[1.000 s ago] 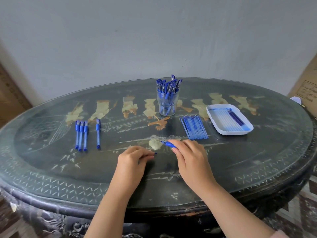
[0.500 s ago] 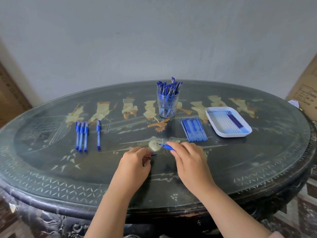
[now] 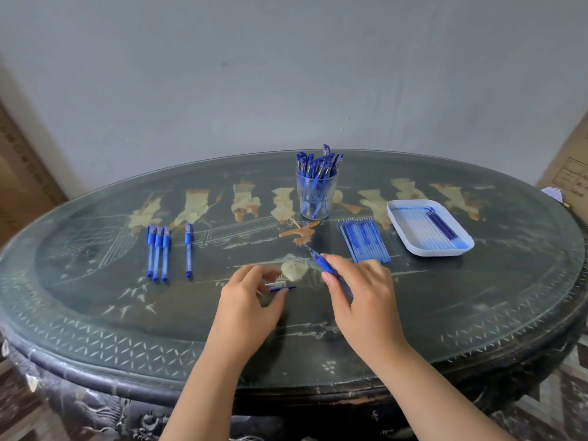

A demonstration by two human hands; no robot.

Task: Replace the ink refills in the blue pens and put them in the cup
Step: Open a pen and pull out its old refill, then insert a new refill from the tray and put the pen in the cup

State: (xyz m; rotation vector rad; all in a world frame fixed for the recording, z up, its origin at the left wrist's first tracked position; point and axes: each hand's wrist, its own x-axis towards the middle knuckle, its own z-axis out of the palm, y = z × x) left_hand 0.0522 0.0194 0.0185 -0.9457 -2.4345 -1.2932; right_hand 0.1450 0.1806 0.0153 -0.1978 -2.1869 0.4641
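Observation:
My right hand [image 3: 362,294] grips a blue pen [image 3: 321,262] with its tip pointing up and to the left, toward the far side. My left hand [image 3: 251,300] pinches the pen's cap [image 3: 281,287], a clear piece with a blue clip, a short way left of the pen. A clear glass cup [image 3: 315,194] with several blue pens stands at the far middle of the table. Several capped blue pens [image 3: 157,251] lie in a row at the left, one of them [image 3: 188,249] a little apart. A row of blue refills [image 3: 366,240] lies right of the cup.
A white tray [image 3: 413,246] at the right holds pale refills and a few dark blue ones. The dark oval table [image 3: 95,338] has a glass top and carved edge. Cardboard boxes [image 3: 569,173] stand at the far right and far left. A grey wall is behind.
My hands have drawn apart: the cap has come off the pen and sits in my left hand. My right hand has tilted the pen's tip up and away.

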